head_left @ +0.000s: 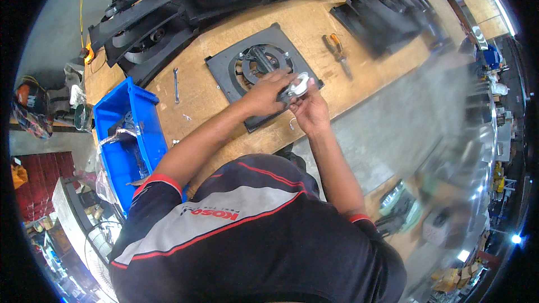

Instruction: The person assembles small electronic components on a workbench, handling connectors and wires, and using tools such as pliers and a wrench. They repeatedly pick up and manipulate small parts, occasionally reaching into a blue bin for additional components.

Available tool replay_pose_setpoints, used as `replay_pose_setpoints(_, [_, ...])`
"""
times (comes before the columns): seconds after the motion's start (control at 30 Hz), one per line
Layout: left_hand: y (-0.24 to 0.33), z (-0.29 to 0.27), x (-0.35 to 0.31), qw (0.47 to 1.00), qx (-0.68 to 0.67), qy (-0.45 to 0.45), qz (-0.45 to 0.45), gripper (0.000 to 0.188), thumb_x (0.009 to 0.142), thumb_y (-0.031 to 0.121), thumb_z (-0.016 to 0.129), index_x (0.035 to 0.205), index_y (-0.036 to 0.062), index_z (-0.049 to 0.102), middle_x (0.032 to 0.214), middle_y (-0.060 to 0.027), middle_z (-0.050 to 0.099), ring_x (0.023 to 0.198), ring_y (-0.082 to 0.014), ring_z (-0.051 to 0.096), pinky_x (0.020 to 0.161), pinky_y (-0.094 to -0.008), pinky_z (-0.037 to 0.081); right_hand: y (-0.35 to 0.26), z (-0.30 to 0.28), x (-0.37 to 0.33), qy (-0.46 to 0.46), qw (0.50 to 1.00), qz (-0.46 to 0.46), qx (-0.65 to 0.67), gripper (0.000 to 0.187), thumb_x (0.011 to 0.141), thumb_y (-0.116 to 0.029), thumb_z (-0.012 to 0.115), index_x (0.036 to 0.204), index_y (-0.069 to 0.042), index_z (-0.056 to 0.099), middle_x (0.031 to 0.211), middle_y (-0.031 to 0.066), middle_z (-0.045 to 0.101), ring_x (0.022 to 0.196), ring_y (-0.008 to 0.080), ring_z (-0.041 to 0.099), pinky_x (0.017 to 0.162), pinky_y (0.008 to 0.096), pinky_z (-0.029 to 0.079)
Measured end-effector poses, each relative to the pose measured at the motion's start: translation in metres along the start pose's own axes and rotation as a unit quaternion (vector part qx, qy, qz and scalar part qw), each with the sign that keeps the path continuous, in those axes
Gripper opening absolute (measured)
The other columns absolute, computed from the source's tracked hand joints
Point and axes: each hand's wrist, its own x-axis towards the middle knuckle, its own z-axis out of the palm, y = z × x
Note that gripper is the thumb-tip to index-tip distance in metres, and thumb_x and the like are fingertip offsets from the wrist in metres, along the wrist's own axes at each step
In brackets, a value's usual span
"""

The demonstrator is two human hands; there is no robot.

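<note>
A white ring-shaped piece (300, 85), possibly a roll of tape, is pinched in my right hand (311, 113) over the near right edge of a square black fan frame (224, 66). My left hand (263, 96) reaches over the frame's near side, right beside the white piece. Its fingers bend around something small and greyish that I cannot make out. The frame lies flat on the wooden table, with a round opening and a dark motor-like hub (261, 59) across its middle.
Black fan assemblies (224, 8) are piled along the far edge. Orange-handled pliers (337, 53) lie to the right, a wrench (176, 85) to the left. A blue bin (149, 129) with dark parts stands at the left edge. Grey floor (387, 123) borders the table's right side.
</note>
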Motion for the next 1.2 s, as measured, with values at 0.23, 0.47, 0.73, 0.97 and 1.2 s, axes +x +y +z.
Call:
replay_pose_setpoints(0.23, [-0.013,0.01,0.018,0.996,-0.011,-0.08,0.034,0.054,0.076,0.017,0.074,0.128,0.009,0.062,0.134,-0.0135,0.059,0.128,-0.0328,0.051,0.108,-0.0434,0.038,-0.008,-0.005,-0.003,0.036,0.999,-0.021,-0.016,0.048,0.097,-0.053,0.054,0.112,-0.008,0.061,0.095,0.0045,0.063,0.076,0.0147,0.061,0.067,0.0281,0.051])
replay_pose_setpoints(0.47, [-0.02,0.002,0.022,0.992,-0.035,-0.108,0.059,0.046,0.079,0.02,0.074,0.122,0.0064,0.065,0.128,-0.0131,0.062,0.121,-0.0334,0.055,0.106,-0.0433,0.04,-0.004,-0.015,0.004,0.024,0.998,-0.063,0.017,0.019,0.096,-0.018,0.062,0.109,-0.006,0.056,0.094,0.0049,0.062,0.081,0.015,0.062,0.069,0.0282,0.053])
replay_pose_setpoints(0.73, [0.001,0.003,0.035,0.992,0.023,-0.118,-0.045,0.028,0.083,0.025,0.066,0.105,0.0094,0.071,0.107,-0.0115,0.069,0.106,-0.033,0.06,0.092,-0.0438,0.047,0.003,-0.036,0.03,0.094,0.992,-0.086,0.008,0.016,0.098,-0.017,0.06,0.108,-0.007,0.052,0.087,0.0043,0.06,0.076,0.0156,0.062,0.066,0.0281,0.054])
replay_pose_setpoints(0.97, [0.009,0.004,0.045,0.986,0.035,-0.119,-0.112,0.031,0.079,0.023,0.067,0.108,0.0112,0.069,0.105,-0.0128,0.069,0.104,-0.0329,0.061,0.088,-0.0448,0.05,-0.004,-0.04,0.037,0.167,0.978,-0.065,-0.11,0.021,0.099,-0.025,0.06,0.105,-0.006,0.053,0.076,0.0023,0.056,0.061,0.0133,0.056,0.052,0.0275,0.046])
replay_pose_setpoints(1.2, [0.001,0.011,0.032,0.995,0.001,-0.071,-0.067,0.034,0.082,0.024,0.07,0.114,0.0124,0.065,0.107,-0.0128,0.066,0.106,-0.0325,0.06,0.09,-0.0431,0.048,-0.001,-0.061,0.06,0.216,0.934,-0.148,-0.244,0.028,0.093,-0.027,0.068,0.1,-0.002,0.057,0.072,0.0009,0.053,0.058,0.0103,0.05,0.047,0.0255,0.038])
